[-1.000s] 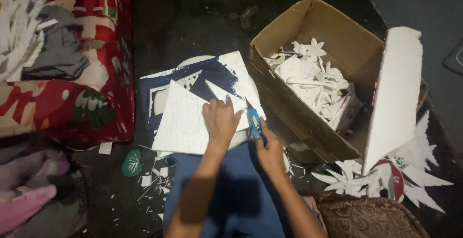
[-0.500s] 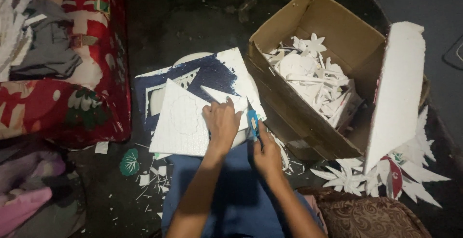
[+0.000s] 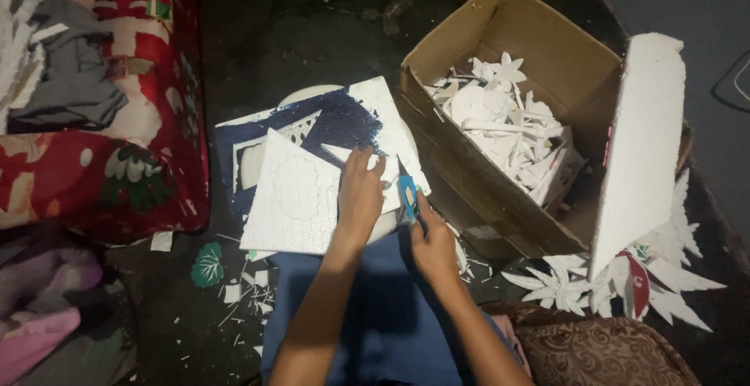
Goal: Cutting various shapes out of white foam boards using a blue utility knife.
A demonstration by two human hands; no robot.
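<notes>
My left hand (image 3: 359,195) presses flat on a white foam sheet (image 3: 293,198) that lies over a dark blue board (image 3: 344,123) on the floor. A faint flower outline shows on the sheet. My right hand (image 3: 432,244) grips a blue utility knife (image 3: 406,193), its blade pointing up at the sheet's right edge beside my left fingers. Both forearms reach forward over my blue-clad lap (image 3: 375,316).
An open cardboard box (image 3: 508,34) holds several white foam cut-outs (image 3: 508,124). A tall white foam slab (image 3: 641,136) leans on its right side, with leaf-shaped cut-outs (image 3: 625,280) below. A red patterned cushion (image 3: 117,128) lies left. Foam scraps (image 3: 242,296) litter the dark floor.
Little has changed. My left hand has shifted slightly on the foam sheet, and my right hand with the knife has stayed at the sheet's right edge.
</notes>
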